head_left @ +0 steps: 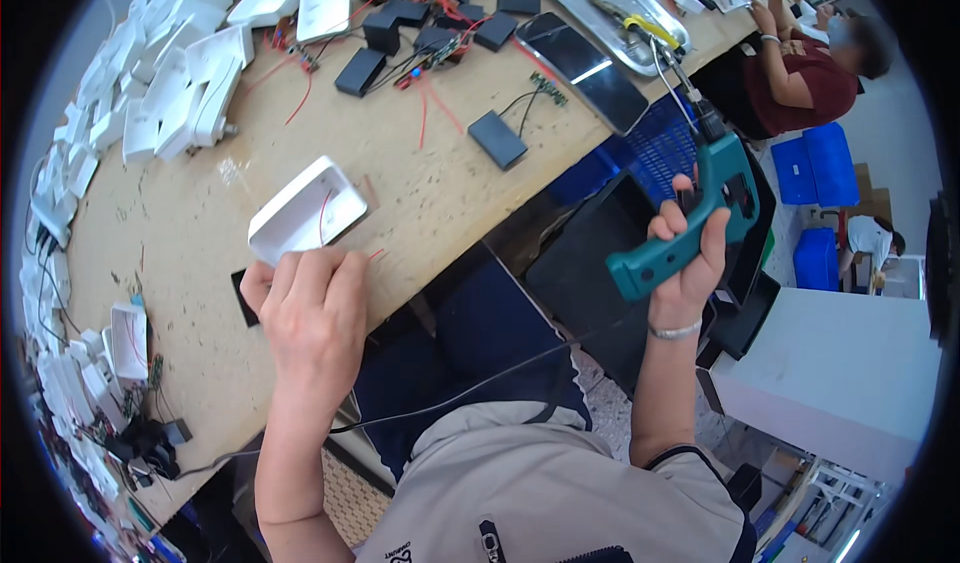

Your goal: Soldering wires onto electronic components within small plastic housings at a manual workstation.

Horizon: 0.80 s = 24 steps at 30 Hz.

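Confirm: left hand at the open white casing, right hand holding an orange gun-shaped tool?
No: the head view shows the gun-shaped tool is teal, not orange. The right hand holds it, and the left hand is at the open white casing.

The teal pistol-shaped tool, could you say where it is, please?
In the head view, the teal pistol-shaped tool is right of centre, in the bare right hand.
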### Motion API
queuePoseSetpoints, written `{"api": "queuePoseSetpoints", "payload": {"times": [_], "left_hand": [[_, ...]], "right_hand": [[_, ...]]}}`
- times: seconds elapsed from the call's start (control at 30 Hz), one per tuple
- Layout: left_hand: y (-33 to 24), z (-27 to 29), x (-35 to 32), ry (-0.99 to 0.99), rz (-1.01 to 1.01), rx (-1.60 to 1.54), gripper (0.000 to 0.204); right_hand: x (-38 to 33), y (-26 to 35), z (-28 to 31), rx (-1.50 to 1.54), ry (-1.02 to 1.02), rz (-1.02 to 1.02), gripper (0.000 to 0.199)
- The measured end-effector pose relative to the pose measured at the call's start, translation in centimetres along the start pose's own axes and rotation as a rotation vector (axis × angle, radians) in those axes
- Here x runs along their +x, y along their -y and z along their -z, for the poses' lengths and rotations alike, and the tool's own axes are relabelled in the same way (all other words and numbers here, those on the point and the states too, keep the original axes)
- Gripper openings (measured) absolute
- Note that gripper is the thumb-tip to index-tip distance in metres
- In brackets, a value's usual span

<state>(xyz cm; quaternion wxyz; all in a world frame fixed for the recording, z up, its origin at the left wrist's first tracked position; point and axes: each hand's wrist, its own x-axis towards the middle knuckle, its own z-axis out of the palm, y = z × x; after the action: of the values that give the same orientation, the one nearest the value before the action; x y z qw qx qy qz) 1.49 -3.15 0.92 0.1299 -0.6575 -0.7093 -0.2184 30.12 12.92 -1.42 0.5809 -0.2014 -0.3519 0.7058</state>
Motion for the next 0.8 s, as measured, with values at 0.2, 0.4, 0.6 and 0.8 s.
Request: {"api": "queuePoseSetpoints", "payload": {"times": [0.2,0.4,0.6,0.8], "left_hand": [[0.4,-0.2,0.5,-0.014,0.010,-0.012,0.019],[0.8,-0.4,0.5,0.018,0.003,-0.023,0.020],[1.0,-0.1,0.8,0.019,0.013,0.019,0.020],[1.1,0.5,0.7,0.008,0.033,0.038,0.021]], "right_hand": [[4.9,-1.4,1.9,0.169,-0.116,0.027,0.050],[6.1,-1.6,2.3,0.214,-0.261,-0.018,0.047],[5.9,-2.1,2.2,0.196,-0.263,-0.069,0.048],[5.4,-2.2,1.8,0.117,-0.234,-0.024,0.045]]}}
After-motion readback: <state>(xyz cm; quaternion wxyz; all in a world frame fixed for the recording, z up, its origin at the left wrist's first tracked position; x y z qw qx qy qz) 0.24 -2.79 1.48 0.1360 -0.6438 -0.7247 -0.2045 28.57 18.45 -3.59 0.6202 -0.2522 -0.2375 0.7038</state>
